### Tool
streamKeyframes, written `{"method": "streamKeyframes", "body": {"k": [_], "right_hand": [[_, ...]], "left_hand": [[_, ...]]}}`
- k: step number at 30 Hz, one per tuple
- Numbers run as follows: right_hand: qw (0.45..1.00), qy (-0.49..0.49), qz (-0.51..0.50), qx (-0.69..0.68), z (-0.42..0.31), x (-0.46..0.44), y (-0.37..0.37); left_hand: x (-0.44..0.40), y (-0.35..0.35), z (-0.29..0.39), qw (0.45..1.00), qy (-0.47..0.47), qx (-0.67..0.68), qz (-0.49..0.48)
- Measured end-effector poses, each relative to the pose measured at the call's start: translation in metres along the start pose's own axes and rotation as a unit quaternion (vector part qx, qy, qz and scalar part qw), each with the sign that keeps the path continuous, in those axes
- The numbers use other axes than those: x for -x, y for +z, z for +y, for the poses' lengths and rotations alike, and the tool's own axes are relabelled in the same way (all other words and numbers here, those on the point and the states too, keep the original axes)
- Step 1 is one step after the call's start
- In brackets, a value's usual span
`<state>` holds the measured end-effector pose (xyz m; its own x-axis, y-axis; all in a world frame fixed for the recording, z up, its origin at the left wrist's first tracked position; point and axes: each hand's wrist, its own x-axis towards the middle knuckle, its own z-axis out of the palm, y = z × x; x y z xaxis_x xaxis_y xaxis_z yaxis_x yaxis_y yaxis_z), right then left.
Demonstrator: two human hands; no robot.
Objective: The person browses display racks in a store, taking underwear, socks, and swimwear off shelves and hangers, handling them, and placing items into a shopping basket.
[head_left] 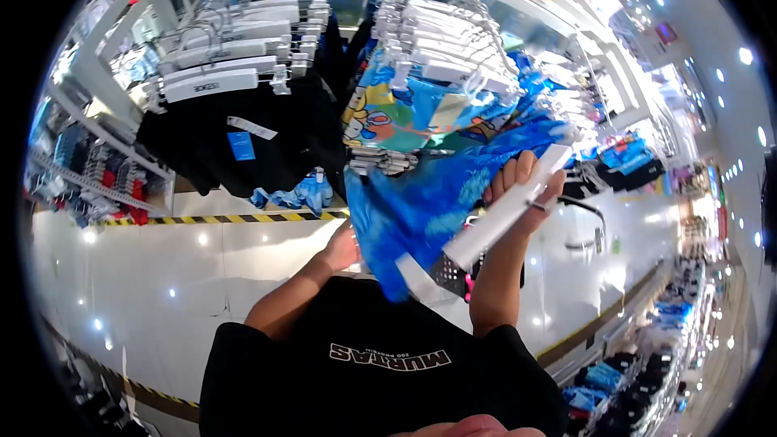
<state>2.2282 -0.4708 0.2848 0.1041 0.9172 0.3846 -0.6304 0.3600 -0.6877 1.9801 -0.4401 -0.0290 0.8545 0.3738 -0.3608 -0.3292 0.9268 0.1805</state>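
A blue patterned garment (421, 202), perhaps swim shorts, is stretched out in front of my chest. My right hand (526, 182) is closed around a white clothes hanger (502, 214), held at a slant, with its dark hook (595, 214) pointing right. Cloth reaches up to my right fingers. At the garment's lower left edge, my left hand (343, 248) grips the fabric; its fingertips are partly hidden behind it. A white tag (419, 279) hangs near the garment's bottom.
Ahead is a rack with black shorts (243, 133) on white hangers (214, 85) and printed blue shorts (421, 109) beside them. Yellow-black tape (243, 218) edges the rack's base. More clothing racks (647, 364) stand at the lower right. A pale tiled floor (178, 291) lies below.
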Motion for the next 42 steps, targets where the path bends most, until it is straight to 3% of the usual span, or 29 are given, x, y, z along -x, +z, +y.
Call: {"method": "streamKeyframes", "body": {"k": [4,8,9,11,13,14,16,18,20,24,30,35,42], "right_hand": [[0.970,0.039,-0.057,-0.235,-0.002,0.020,-0.015],[0.968,0.031,0.073,-0.238,0.011,0.061,-0.001],[0.964,0.051,0.101,-0.239,0.012,0.076,-0.006],[0.975,0.083,0.051,-0.200,0.017,0.103,-0.026],[0.972,0.131,-0.041,-0.191,0.021,0.124,-0.056],[0.982,0.124,0.019,-0.139,0.020,0.137,-0.067],[0.982,0.113,0.146,-0.039,0.025,0.156,-0.058],[0.911,0.146,0.374,0.100,0.027,0.149,-0.021],[0.908,0.149,0.345,0.186,0.033,0.142,-0.029],[0.939,0.146,0.290,0.114,0.039,0.133,-0.042],[0.946,0.118,0.277,0.121,0.048,0.120,-0.040],[0.900,0.038,0.350,0.257,0.057,0.093,-0.015],[0.879,0.113,0.313,0.342,0.050,0.088,-0.009]], "left_hand": [[-0.019,0.045,0.005,0.995,-0.036,0.004,-0.095],[-0.044,0.048,-0.019,0.974,-0.105,0.101,-0.173],[-0.041,0.058,-0.022,0.978,-0.120,0.087,-0.145],[-0.025,0.093,-0.015,0.985,-0.141,0.057,-0.087],[-0.019,0.113,-0.015,0.995,-0.070,-0.024,-0.066],[-0.014,0.121,-0.015,0.996,-0.039,-0.066,-0.051],[0.005,0.135,-0.007,0.999,0.002,-0.028,-0.036],[0.018,0.138,-0.001,0.998,0.054,-0.009,-0.032],[0.030,0.140,0.010,0.997,0.074,-0.007,-0.006],[0.045,0.145,0.025,0.998,0.045,-0.006,0.037],[0.049,0.133,0.025,0.996,0.060,-0.007,0.064],[0.057,0.132,0.031,0.990,0.125,-0.036,0.053],[0.054,0.132,0.038,0.994,0.100,-0.028,0.045]]}}
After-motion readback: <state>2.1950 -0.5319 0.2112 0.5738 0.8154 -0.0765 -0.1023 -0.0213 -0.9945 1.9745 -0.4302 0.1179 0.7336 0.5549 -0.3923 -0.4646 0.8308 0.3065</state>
